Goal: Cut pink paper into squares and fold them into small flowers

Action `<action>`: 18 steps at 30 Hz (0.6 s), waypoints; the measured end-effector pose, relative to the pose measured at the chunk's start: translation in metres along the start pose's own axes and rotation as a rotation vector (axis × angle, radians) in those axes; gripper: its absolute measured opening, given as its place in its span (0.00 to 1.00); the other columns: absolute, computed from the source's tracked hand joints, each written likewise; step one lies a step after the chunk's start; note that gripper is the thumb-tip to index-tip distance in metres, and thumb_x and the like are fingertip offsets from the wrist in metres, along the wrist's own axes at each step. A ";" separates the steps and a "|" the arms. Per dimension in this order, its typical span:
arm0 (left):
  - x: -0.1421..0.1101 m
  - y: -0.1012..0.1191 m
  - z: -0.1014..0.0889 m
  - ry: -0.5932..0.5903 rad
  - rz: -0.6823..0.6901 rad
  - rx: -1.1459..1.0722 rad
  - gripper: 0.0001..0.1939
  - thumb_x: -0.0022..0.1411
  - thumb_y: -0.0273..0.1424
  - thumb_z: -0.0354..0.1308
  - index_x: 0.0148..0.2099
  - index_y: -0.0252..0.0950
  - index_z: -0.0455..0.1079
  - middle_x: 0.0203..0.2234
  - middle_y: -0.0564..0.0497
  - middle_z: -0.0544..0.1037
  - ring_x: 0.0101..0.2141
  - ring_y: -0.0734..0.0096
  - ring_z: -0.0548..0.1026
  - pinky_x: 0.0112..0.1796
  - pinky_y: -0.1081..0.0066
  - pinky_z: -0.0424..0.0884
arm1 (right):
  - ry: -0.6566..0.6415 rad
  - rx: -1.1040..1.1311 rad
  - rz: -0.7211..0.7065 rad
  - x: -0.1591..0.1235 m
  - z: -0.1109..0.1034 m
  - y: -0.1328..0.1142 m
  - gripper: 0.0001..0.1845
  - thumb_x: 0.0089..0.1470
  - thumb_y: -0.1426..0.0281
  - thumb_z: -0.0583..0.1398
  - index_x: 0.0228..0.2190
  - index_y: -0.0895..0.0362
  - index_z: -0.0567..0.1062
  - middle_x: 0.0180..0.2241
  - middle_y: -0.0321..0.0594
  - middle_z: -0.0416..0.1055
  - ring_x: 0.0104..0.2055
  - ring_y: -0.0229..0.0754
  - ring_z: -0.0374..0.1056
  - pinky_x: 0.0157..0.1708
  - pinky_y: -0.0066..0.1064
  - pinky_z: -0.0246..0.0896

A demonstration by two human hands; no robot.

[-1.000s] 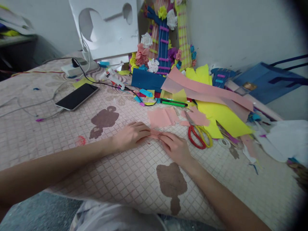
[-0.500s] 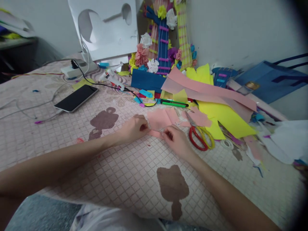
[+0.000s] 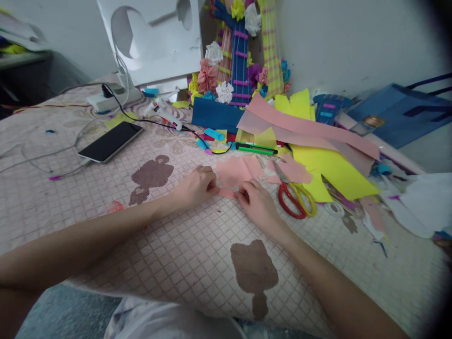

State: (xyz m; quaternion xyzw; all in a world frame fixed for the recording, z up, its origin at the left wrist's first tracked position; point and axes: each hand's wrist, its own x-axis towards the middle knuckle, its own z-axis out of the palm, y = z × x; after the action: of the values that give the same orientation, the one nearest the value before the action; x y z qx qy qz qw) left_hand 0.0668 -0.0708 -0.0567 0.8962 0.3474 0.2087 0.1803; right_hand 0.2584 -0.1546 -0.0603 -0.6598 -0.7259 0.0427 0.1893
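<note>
A narrow pink paper strip (image 3: 227,193) stretches between my two hands, low over the patterned tablecloth. My left hand (image 3: 199,187) pinches its left end with curled fingers. At the other end, my right hand (image 3: 254,200) pinches the strip between thumb and fingertips. Just behind the strip lies a creased pink paper piece (image 3: 238,171). Scissors (image 3: 293,201) with one red and one yellow handle rest to the right of my right hand, their blades pointing away from me over more pink paper (image 3: 296,170).
A phone (image 3: 110,142) on a cable lies at left, near a white glue gun (image 3: 164,116) and a power strip (image 3: 113,99). Behind are a green cutter (image 3: 256,149), blue paper (image 3: 216,114), yellow paper (image 3: 335,172) and decorated paper guitars (image 3: 240,61). A tape roll (image 3: 334,209) sits right.
My fingers have curled from a flatter pose into tighter pinches on the strip ends. The hands moved slightly apart, then stayed nearly in place. The view shifted a little.
</note>
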 end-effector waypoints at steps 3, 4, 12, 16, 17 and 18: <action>0.000 -0.001 0.000 0.022 -0.010 -0.036 0.02 0.51 0.24 0.56 0.28 0.34 0.66 0.27 0.50 0.71 0.32 0.68 0.68 0.34 0.68 0.65 | -0.001 0.043 0.012 0.001 0.000 0.001 0.03 0.54 0.71 0.56 0.29 0.55 0.67 0.32 0.39 0.67 0.33 0.41 0.66 0.28 0.30 0.56; 0.000 -0.001 0.001 0.026 -0.007 -0.047 0.01 0.52 0.24 0.56 0.29 0.34 0.67 0.28 0.50 0.71 0.32 0.68 0.69 0.35 0.68 0.65 | -0.006 0.069 0.017 0.002 0.000 0.002 0.02 0.54 0.71 0.57 0.30 0.55 0.67 0.33 0.40 0.68 0.33 0.41 0.66 0.28 0.30 0.57; 0.002 -0.005 0.001 0.023 -0.024 -0.088 0.04 0.50 0.24 0.57 0.32 0.34 0.68 0.30 0.50 0.73 0.34 0.68 0.70 0.35 0.69 0.66 | -0.185 0.230 0.067 0.018 -0.007 0.007 0.06 0.50 0.72 0.61 0.26 0.56 0.68 0.28 0.36 0.69 0.31 0.38 0.64 0.29 0.29 0.53; -0.002 -0.004 0.001 0.044 -0.050 -0.128 0.08 0.51 0.26 0.57 0.37 0.34 0.69 0.35 0.48 0.73 0.36 0.68 0.71 0.36 0.70 0.68 | -0.190 0.262 0.055 0.019 -0.010 0.006 0.08 0.50 0.72 0.60 0.23 0.56 0.66 0.26 0.35 0.67 0.29 0.38 0.62 0.28 0.29 0.52; -0.003 -0.004 0.001 0.049 -0.052 -0.135 0.08 0.52 0.26 0.57 0.38 0.34 0.70 0.36 0.48 0.73 0.37 0.67 0.72 0.37 0.69 0.68 | -0.175 0.271 0.043 0.017 -0.010 0.006 0.07 0.50 0.72 0.60 0.24 0.56 0.66 0.26 0.35 0.67 0.30 0.38 0.62 0.28 0.29 0.52; -0.004 -0.003 0.001 0.054 -0.049 -0.147 0.09 0.53 0.27 0.57 0.39 0.33 0.70 0.37 0.47 0.73 0.38 0.67 0.72 0.38 0.69 0.69 | -0.154 0.280 0.024 0.015 -0.011 0.005 0.07 0.51 0.73 0.59 0.24 0.56 0.66 0.27 0.35 0.67 0.30 0.38 0.62 0.29 0.29 0.52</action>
State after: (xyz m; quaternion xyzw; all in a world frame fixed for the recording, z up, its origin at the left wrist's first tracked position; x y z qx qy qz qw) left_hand 0.0632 -0.0712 -0.0599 0.8659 0.3577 0.2531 0.2411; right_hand 0.2663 -0.1411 -0.0486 -0.6304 -0.7174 0.1961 0.2224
